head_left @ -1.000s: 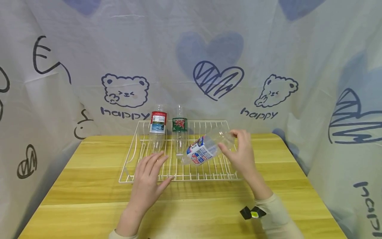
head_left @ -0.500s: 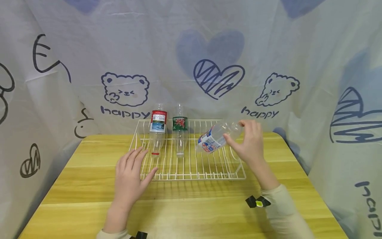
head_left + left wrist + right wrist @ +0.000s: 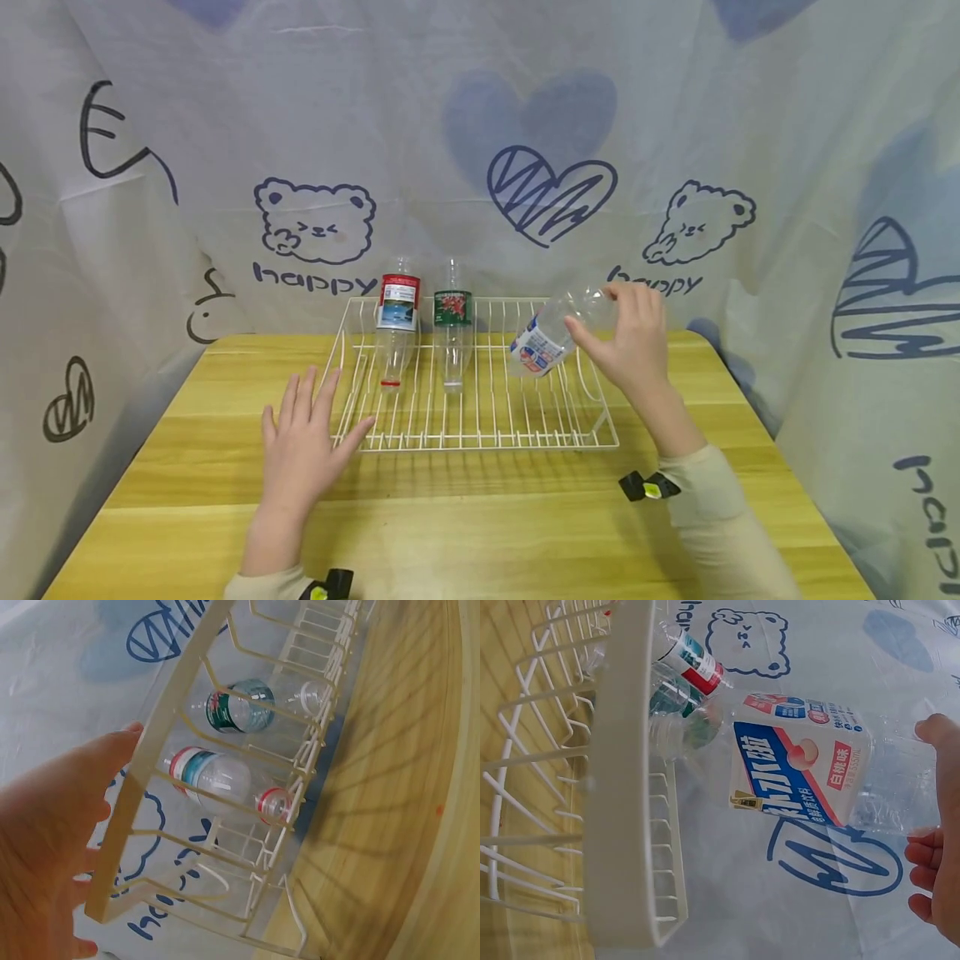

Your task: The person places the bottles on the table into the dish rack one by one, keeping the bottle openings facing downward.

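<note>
My right hand (image 3: 633,342) grips an empty clear plastic bottle (image 3: 542,346) near its base. This bottle has a white, blue and pink label (image 3: 802,765) and tilts neck-down above the right part of a white wire rack (image 3: 487,437). Two more empty bottles stand leaning in the rack, neck-down: a red-labelled bottle (image 3: 399,302) and, to its right, a green-labelled bottle (image 3: 452,308). Fingers spread and holding nothing, my left hand (image 3: 298,454) hovers by the rack's front left corner. In the left wrist view, the rack's rail (image 3: 161,742) passes close beside that hand.
The rack stands toward the back of a yellow wood-grain table (image 3: 480,533). Behind it hangs a pale curtain (image 3: 435,167) printed with hearts and bears, which also closes in both sides.
My right hand has carried the bottle to the right and away from me, its neck swinging further downward. My left hand has drawn back leftward from the rack, its fingers spreading.
</note>
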`<state>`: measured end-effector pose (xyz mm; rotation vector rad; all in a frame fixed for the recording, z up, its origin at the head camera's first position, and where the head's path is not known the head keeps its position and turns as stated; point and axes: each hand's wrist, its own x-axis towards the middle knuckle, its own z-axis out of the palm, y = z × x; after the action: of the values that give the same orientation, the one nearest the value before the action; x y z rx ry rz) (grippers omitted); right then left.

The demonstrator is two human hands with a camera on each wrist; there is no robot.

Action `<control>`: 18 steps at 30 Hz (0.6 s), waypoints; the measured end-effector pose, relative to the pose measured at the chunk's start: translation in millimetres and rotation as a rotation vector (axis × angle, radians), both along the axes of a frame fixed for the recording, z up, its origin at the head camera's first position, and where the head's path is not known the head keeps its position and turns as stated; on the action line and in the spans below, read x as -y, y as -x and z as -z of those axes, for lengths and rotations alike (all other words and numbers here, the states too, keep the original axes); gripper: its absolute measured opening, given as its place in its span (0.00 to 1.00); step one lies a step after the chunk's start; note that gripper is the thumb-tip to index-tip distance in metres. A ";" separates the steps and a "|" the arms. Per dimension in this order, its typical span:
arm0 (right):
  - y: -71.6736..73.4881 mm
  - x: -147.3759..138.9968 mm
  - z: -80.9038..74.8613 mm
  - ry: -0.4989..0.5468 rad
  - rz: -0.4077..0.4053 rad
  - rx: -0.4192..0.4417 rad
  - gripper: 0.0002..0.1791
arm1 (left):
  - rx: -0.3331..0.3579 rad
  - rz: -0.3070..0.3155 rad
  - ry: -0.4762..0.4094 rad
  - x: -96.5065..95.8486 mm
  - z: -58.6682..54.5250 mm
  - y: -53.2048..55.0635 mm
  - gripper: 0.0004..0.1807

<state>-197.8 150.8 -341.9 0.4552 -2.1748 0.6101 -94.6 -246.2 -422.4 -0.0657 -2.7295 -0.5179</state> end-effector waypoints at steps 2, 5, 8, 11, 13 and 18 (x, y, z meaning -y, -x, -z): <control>1.9 0.9 -1.5 -0.016 0.016 0.037 0.43 | 0.057 -0.007 -0.006 1.9 1.9 0.3 0.46; 4.2 3.5 -4.2 -0.037 0.039 0.111 0.41 | 0.104 -0.008 -0.014 3.4 4.3 0.7 0.46; 7.9 6.4 -6.2 -0.058 0.066 0.190 0.40 | 0.135 -0.005 -0.021 4.2 5.7 1.1 0.46; 12.4 9.3 -7.9 -0.090 0.091 0.264 0.40 | 0.151 -0.002 -0.020 4.8 6.8 1.6 0.46; 16.2 11.1 -8.2 -0.116 0.104 0.307 0.40 | 0.159 -0.001 -0.018 4.8 7.8 2.1 0.46; 27.3 15.9 -6.8 -0.175 0.127 0.372 0.41 | 0.175 0.001 -0.017 4.7 8.9 2.4 0.45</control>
<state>-225.0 135.0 -335.1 0.3088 -2.6030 0.4629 -97.1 -250.9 -431.4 -0.0179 -2.8944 -0.5714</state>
